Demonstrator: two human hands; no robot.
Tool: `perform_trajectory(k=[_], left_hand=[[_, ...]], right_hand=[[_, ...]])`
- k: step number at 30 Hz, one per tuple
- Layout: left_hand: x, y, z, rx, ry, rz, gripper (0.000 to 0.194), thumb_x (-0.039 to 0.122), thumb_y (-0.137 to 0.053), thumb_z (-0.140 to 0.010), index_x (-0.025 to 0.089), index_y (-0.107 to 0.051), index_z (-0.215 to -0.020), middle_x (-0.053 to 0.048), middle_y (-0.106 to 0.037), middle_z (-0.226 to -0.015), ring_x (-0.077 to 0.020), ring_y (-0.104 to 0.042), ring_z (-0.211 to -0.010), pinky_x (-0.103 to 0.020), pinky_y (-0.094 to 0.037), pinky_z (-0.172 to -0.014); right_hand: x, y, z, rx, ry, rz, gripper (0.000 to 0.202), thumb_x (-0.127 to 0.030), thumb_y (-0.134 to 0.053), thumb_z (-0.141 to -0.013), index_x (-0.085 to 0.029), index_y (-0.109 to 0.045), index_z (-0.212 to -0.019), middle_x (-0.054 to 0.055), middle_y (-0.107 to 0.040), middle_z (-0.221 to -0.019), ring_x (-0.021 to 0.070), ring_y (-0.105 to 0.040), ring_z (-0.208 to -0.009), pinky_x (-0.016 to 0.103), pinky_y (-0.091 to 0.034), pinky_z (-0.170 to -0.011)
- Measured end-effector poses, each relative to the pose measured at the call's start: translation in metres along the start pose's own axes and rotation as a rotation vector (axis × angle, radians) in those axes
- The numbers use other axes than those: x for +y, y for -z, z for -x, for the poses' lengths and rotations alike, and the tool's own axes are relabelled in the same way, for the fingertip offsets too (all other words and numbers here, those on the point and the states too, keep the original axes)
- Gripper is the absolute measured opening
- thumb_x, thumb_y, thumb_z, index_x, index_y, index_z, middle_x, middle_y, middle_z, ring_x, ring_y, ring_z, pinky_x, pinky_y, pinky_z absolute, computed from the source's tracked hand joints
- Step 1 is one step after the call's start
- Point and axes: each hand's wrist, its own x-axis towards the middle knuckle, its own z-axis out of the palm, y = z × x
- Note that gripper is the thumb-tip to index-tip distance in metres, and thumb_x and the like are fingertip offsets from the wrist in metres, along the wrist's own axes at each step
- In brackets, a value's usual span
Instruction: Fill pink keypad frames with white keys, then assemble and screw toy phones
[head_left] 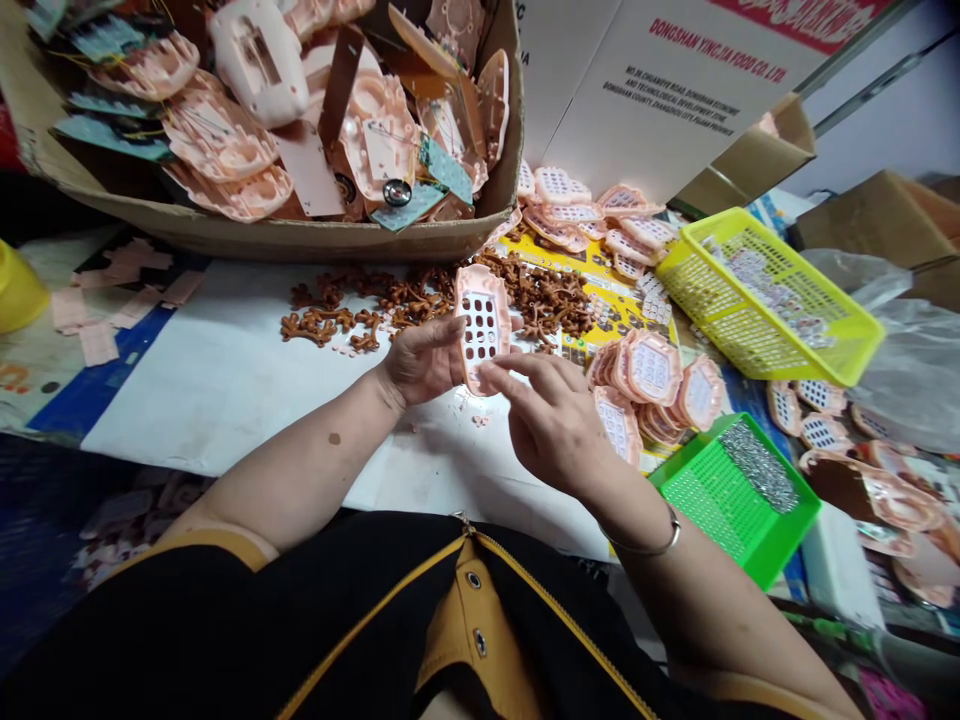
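My left hand (426, 362) is closed around the side of a pink plastic toy housing half (481, 302), which stands upright with its grid of dark button holes facing me. My right hand (553, 415) reaches in from the right. Its thumb and index finger come together at the lower end of the housing; anything small between the fingertips is hidden. Behind the housing, many brown bone-shaped plastic pieces (322, 322) lie in a loose heap. A few tiny pink bits (480, 421) rest on the white work surface (247, 400) below.
A cardboard box (300, 240) full of pink shells and circuit boards stands at the back left. To the right are stacked housing halves (649, 368), a yellow basket (757, 350) of small white parts and a green basket (705, 500) with metal screws (757, 465).
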Motion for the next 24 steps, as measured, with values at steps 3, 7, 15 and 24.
perform_trajectory(k=[3, 7, 15, 24], left_hand=[[0.001, 0.001, 0.001, 0.005, -0.022, 0.031, 0.066, 0.053, -0.077, -0.069, 0.012, -0.066, -0.12, -0.018, -0.071, -0.126, -0.042, -0.063, -0.123, -0.054, -0.053, -0.098], [-0.001, 0.002, 0.001, -0.006, 0.018, 0.037, 0.067, 0.054, -0.077, -0.069, 0.014, -0.065, -0.121, -0.017, -0.073, -0.122, -0.0423, -0.063, -0.124, -0.054, -0.053, -0.099], [0.017, -0.003, 0.004, 0.036, -0.17, 0.034, 0.07, 0.051, -0.082, -0.067, 0.019, -0.063, -0.126, -0.013, -0.072, -0.123, -0.0411, -0.065, -0.121, -0.055, -0.056, -0.096], [0.041, -0.004, 0.008, 0.286, -0.475, 0.06, 0.063, 0.054, -0.066, -0.084, 0.028, -0.051, -0.139, -0.007, -0.062, -0.141, -0.0349, -0.044, -0.146, -0.052, -0.048, -0.113]], right_hand=[[0.001, 0.002, 0.002, 0.101, -0.019, -0.074, 0.064, 0.0, -0.047, -0.086, -0.02, -0.045, -0.147, 0.011, -0.073, -0.116, 0.0246, -0.064, -0.113, 0.042, -0.053, -0.094], [-0.003, -0.001, 0.002, 0.101, 0.019, -0.078, 0.067, -0.001, -0.049, -0.085, -0.019, -0.043, -0.15, 0.01, -0.075, -0.115, 0.0248, -0.066, -0.114, 0.044, -0.051, -0.098], [0.018, 0.012, -0.009, 0.15, -0.135, -0.196, 0.055, -0.006, -0.049, -0.087, -0.024, -0.055, -0.138, 0.009, -0.074, -0.116, 0.0242, -0.068, -0.109, 0.044, -0.054, -0.093], [0.084, -0.024, -0.057, -0.728, -0.492, -0.093, 0.038, -0.017, -0.052, -0.088, -0.015, -0.07, -0.121, 0.013, -0.074, -0.116, 0.0247, -0.069, -0.101, 0.034, -0.05, -0.088]])
